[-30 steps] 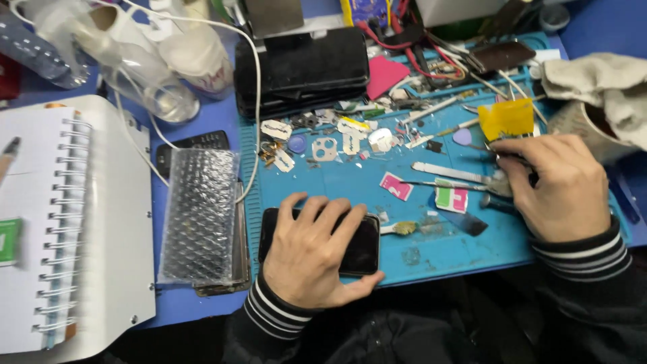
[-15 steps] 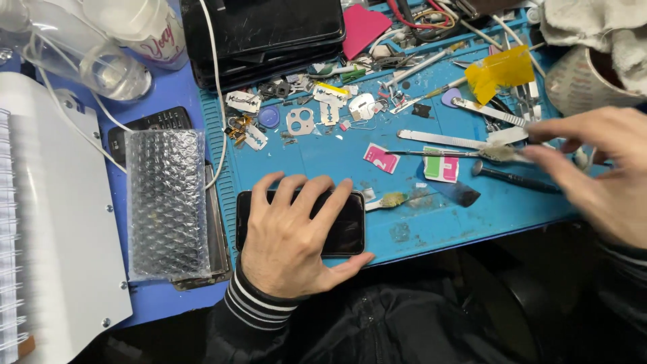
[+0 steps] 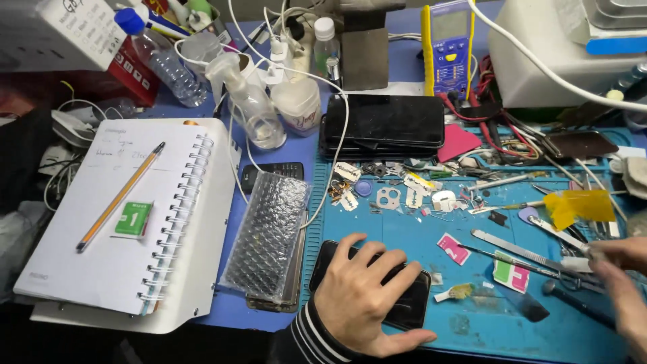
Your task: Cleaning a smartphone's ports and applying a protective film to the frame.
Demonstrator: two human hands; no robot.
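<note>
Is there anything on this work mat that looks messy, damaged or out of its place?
Yes. Small loose parts lie scattered over the blue mat above the phone under the left hand. The right hand is blurred.

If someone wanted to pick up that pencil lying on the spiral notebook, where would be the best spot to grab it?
Pinch the pencil around the middle of its shaft, coming straight down from above. It lies flat and diagonal on the open notebook page, dark tip up toward the spiral binding, with bare paper on both long sides, so fingers fit either side. The green sticker lies close beside its lower half, so grip slightly above centre.
</note>
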